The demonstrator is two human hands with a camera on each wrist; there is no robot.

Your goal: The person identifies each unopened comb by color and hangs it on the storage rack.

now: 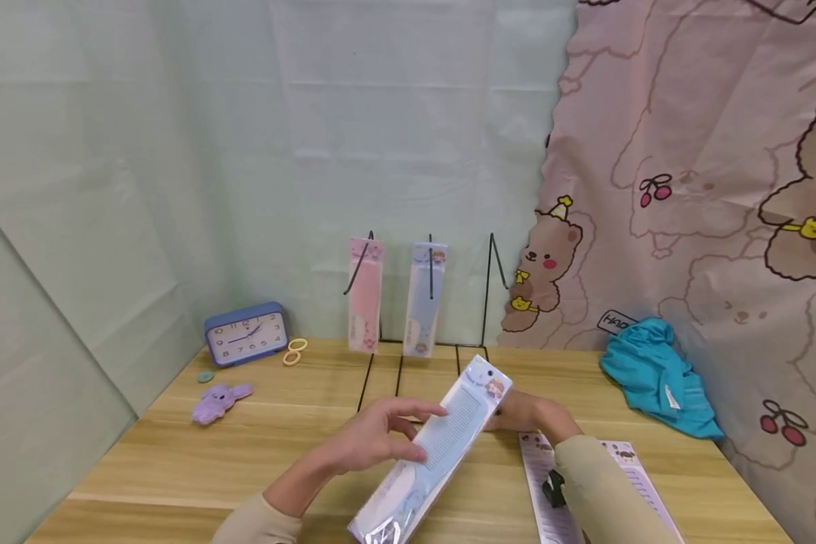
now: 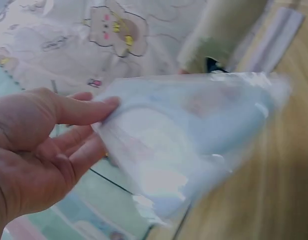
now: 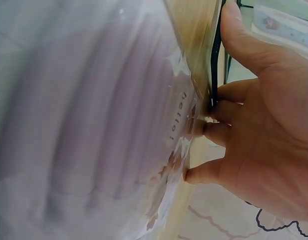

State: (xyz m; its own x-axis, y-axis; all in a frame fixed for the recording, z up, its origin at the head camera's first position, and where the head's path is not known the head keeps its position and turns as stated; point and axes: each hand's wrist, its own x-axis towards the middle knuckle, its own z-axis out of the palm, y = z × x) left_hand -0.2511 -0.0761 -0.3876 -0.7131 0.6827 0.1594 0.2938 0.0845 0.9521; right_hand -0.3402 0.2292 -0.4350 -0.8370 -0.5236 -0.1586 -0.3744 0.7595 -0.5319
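Observation:
My left hand pinches a long, flat, clear-wrapped blue packet between thumb and fingers, tilted above the table. It bears a finely lined blue strip and a small cartoon figure; its contents I cannot identify. In the left wrist view the packet is blurred. Partly hidden behind it, my right hand is low by the base of a black wire rack. The right wrist view has thumb and curled fingers holding a black rack wire. A pink packet and another blue packet hang on rack hooks.
Purple packets lie on the wooden table under my right forearm. A blue clock, yellow rings, a small green disc and a purple toy are at left. Turquoise cloth lies at right.

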